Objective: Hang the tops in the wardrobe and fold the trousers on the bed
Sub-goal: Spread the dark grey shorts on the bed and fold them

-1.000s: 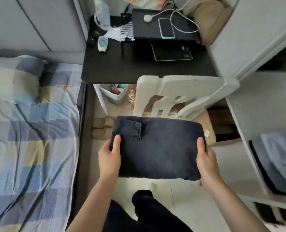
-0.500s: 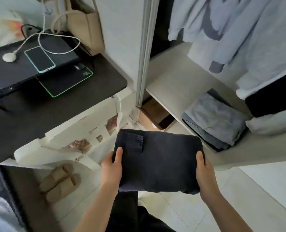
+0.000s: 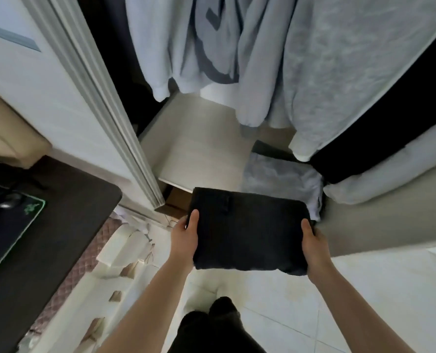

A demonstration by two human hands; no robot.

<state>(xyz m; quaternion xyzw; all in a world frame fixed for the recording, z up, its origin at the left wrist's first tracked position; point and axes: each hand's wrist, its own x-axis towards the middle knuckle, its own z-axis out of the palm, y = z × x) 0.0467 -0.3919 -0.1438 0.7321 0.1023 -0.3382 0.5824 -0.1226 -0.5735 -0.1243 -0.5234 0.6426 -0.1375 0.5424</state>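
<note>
A dark wooden desk (image 3: 46,250) fills the lower left, with a black mouse mat edged in green light (image 3: 10,235) and a dark mouse (image 3: 6,203) on it. A white slatted chair (image 3: 115,266) stands beside it on pale floor tiles (image 3: 377,301).

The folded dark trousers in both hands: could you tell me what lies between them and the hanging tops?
In the head view, a folded grey pile on the wardrobe shelf.
</note>
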